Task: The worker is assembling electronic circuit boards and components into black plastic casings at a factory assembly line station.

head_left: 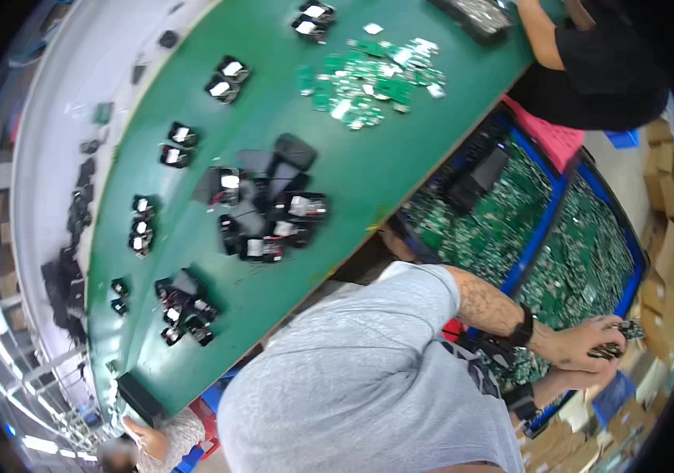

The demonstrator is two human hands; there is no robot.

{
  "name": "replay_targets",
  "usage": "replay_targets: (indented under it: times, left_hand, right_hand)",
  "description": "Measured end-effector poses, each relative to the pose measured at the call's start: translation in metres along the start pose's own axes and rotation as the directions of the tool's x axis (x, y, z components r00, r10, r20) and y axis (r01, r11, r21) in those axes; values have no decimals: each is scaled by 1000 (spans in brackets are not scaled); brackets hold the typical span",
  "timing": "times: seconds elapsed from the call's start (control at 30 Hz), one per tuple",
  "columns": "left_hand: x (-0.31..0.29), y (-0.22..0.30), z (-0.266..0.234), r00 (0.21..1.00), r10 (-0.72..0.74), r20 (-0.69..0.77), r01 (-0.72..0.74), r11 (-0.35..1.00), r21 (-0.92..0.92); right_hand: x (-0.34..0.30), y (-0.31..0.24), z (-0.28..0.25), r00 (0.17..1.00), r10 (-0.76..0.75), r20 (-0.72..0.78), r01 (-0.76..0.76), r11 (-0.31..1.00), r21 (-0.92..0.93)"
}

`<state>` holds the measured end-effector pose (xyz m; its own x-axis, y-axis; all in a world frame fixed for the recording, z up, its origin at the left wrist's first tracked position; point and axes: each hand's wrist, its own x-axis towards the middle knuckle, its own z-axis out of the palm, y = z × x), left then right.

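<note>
At the right, my left hand [577, 344] is closed round a small bunch of green circuit boards [606, 351], whose edges stick out between and beyond the fingers. My right hand [589, 378] comes in just below and presses against the same bunch; its fingers are partly hidden. A black band [522, 327] circles the left wrist, and another black band [520, 402] the right. Both hands are over the outer edge of a blue-framed bin [561, 193] heaped with loose circuit boards [577, 252].
A green worktable [360, 185] carries a pile of black plastic housings [266, 209], a heap of green boards [372, 79] and several small black clusters. Co-workers' arms show at upper right [538, 35] and lower left [151, 441]. Cardboard boxes [660, 221] line the right side. A pink sheet [550, 134] lies over the bin's far corner.
</note>
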<state>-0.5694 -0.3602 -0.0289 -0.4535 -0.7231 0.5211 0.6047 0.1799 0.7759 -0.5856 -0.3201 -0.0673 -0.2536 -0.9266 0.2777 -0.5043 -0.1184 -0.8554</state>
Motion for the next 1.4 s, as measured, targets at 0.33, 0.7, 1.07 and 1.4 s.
replay_targets:
  times: [0.33, 0.7, 1.07, 1.4]
  left_hand:
    - [-2, 144, -162, 812, 352, -466, -132, 888, 441]
    - [-111, 199, -356, 401, 498, -769, 298, 723, 624]
    - [-162, 269, -355, 680, 501, -535, 392, 367, 843]
    - [-607, 628, -323, 69, 913, -402, 995, -94, -42]
  right_hand:
    - [116, -135, 133, 988, -149, -41, 153, 915, 374]
    - [121, -158, 388, 867, -398, 301, 151, 784, 602]
    - [168, -119, 406, 689, -686, 234, 673, 726, 142]
    - [159, -118, 300, 882, -276, 383, 46, 857, 513]
